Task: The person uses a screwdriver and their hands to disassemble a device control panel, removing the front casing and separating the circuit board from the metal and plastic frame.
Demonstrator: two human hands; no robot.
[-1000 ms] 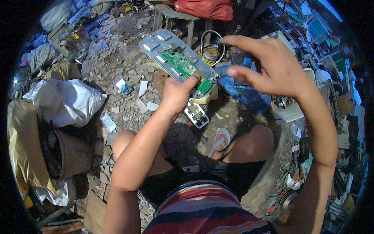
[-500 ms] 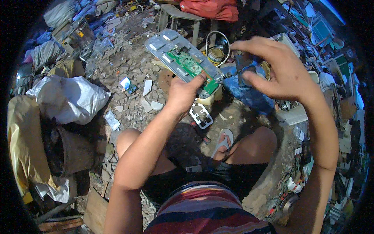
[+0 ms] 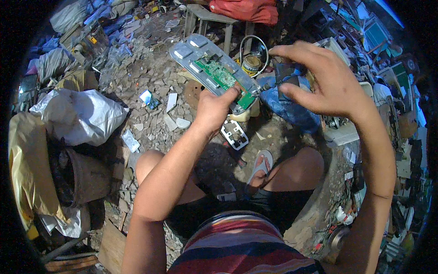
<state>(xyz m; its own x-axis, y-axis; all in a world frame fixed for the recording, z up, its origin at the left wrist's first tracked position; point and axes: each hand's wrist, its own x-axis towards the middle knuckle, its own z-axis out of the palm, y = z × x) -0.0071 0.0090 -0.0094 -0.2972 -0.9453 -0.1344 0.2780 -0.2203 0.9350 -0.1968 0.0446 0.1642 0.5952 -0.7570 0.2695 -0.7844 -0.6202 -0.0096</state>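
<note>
My left hand [image 3: 213, 107] grips the near end of a grey panel [image 3: 183, 51], its thumb lying over a green circuit board [image 3: 219, 75] fixed on the panel. The panel is held tilted above the ground in front of my knees. My right hand [image 3: 321, 80] is raised to the right of it, thumb and fingers spread apart. Between the panel's right corner and my right thumb shows a slim metallic shaft [image 3: 265, 86] with a darker end; I cannot make out its kind, or whether the thumb touches it.
A white plastic frame [image 3: 235, 135] lies on the rubble-strewn ground below the panel. Beyond stand a yellow can [image 3: 251, 64] and a small wooden bench [image 3: 212, 17]. A blue bag [image 3: 292, 109] is at right, beside heaped scrap. A white sack [image 3: 80, 116] and a bucket [image 3: 89, 178] stand at left.
The right thumb and fingers have shifted very slightly, and the shaft's dark end looks a little different. My left hand and the panel keep their place.
</note>
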